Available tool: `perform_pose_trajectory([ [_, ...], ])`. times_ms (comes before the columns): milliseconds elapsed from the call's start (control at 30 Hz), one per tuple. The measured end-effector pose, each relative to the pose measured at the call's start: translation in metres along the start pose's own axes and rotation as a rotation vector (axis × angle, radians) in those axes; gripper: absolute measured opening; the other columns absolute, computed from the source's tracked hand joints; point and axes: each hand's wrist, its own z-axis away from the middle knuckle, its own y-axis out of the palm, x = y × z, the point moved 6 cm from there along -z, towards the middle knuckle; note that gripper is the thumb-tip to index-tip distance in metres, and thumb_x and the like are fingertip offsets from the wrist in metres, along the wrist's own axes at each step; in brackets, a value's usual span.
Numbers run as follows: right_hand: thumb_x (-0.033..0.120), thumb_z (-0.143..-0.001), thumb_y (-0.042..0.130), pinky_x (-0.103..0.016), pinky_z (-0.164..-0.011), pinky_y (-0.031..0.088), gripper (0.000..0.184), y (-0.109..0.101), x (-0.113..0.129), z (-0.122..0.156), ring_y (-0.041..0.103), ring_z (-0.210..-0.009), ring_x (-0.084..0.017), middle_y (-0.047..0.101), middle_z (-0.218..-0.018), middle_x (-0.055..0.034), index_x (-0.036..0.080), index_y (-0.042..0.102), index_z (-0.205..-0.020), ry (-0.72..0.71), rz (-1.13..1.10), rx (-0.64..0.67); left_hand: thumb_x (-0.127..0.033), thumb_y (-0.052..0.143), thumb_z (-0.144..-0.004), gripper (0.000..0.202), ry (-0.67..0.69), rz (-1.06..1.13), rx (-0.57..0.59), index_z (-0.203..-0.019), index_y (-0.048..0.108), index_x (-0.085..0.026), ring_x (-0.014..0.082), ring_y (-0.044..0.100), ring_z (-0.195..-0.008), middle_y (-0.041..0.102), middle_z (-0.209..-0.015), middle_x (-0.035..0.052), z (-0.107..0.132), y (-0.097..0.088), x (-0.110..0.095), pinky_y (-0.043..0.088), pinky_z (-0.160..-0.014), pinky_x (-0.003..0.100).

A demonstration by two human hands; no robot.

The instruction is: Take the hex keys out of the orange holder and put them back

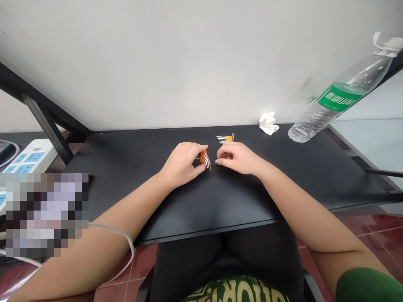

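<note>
My left hand (pixel 186 164) is closed on an orange hex key holder (pixel 203 157), with several silver hex keys sticking out of it. Close by on the right, my right hand (pixel 234 157) has its fingertips pinched on a thin metal hex key (pixel 216 164), low over the black table. Just behind the right hand lies a second orange hex key set (pixel 229 138), its silver keys pointing left. Part of that set is hidden by my hand.
A large clear water bottle (pixel 333 100) with a green label stands at the table's back right, beside a crumpled white tissue (pixel 268 123). White power strips (pixel 34 155) and a white cable (pixel 126 237) are on the left. A grey wall bounds the black table (pixel 201 209) behind.
</note>
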Motion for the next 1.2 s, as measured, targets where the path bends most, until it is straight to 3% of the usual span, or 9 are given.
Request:
perform_pose_trajectory([
  [100,0.019,-0.088,0.067,-0.028,-0.072,0.042,0.001,0.003,-0.008,0.003,0.058,-0.082,-0.016,0.064,-0.097,-0.0046,0.018,0.066,-0.087,0.049,0.321,0.148,-0.026,0.065,-0.088,0.042,-0.089,0.009,0.052,-0.129,0.059,-0.022,0.0240,0.070,-0.100,0.072,-0.108,0.0063,0.002,0.004,0.013,0.055,-0.094,0.041],
  [167,0.016,-0.085,0.064,-0.027,-0.065,0.039,0.005,0.009,-0.011,0.005,0.057,-0.078,-0.016,0.064,-0.094,-0.0046,0.018,0.063,-0.081,0.113,0.434,0.228,-0.026,0.066,-0.086,0.050,-0.149,0.041,0.075,-0.134,0.056,-0.022,0.0237,0.070,-0.102,0.071,-0.112,0.0068,0.003,0.007,0.019,0.057,-0.093,0.039],
  [300,0.013,-0.080,0.061,-0.029,-0.057,0.032,0.012,0.015,-0.006,0.005,0.053,-0.070,-0.016,0.063,-0.088,-0.0062,0.019,0.053,-0.072,0.151,0.548,0.219,-0.026,0.069,-0.083,0.054,-0.211,0.111,0.088,-0.135,0.054,-0.023,0.0222,0.070,-0.103,0.071,-0.117,0.0062,0.004,0.013,0.025,0.059,-0.093,0.037],
  [367,0.013,-0.078,0.062,-0.029,-0.057,0.033,0.014,0.013,-0.003,0.005,0.053,-0.070,-0.016,0.063,-0.084,-0.0053,0.019,0.051,-0.071,0.139,0.474,0.157,-0.027,0.068,-0.083,0.048,-0.197,0.116,0.084,-0.130,0.057,-0.023,0.0217,0.071,-0.099,0.070,-0.113,0.0058,0.004,0.013,0.024,0.059,-0.090,0.036],
  [533,0.016,-0.077,0.062,-0.027,-0.062,0.042,0.009,0.004,0.003,0.004,0.055,-0.065,-0.014,0.061,-0.071,0.0023,0.021,0.054,-0.077,0.100,-0.004,0.000,-0.027,0.068,-0.084,0.043,-0.128,0.108,0.050,-0.126,0.060,-0.021,0.0220,0.070,-0.096,0.070,-0.109,0.0070,0.003,0.010,0.018,0.059,-0.085,0.037],
  [667,0.019,-0.078,0.062,-0.027,-0.057,0.045,0.005,0.005,0.006,0.004,0.056,-0.059,-0.013,0.060,-0.072,0.0027,0.021,0.058,-0.078,0.117,-0.274,-0.043,-0.025,0.067,-0.084,0.041,-0.089,0.096,0.048,-0.125,0.061,-0.022,0.0224,0.069,-0.099,0.071,-0.111,0.0071,0.001,0.008,0.012,0.059,-0.086,0.036],
  [1000,0.015,-0.080,0.063,-0.024,-0.049,0.046,0.005,0.005,0.006,0.005,0.055,-0.049,-0.010,0.057,-0.065,0.0039,0.020,0.063,-0.078,0.193,-0.395,-0.033,-0.021,0.066,-0.087,0.038,0.009,0.076,0.041,-0.125,0.060,-0.021,0.0230,0.068,-0.105,0.072,-0.111,0.0078,0.001,0.008,0.002,0.058,-0.088,0.036],
  [1200,0.020,-0.082,0.072,-0.021,-0.037,0.040,0.009,0.007,-0.003,0.004,0.049,-0.045,-0.009,0.057,-0.057,0.0012,0.018,0.065,-0.077,0.364,-0.689,-0.017,-0.020,0.064,-0.089,0.037,0.110,-0.012,0.009,-0.126,0.062,-0.021,0.0257,0.070,-0.106,0.075,-0.111,0.0099,0.001,0.006,-0.005,0.053,-0.104,0.049],
])
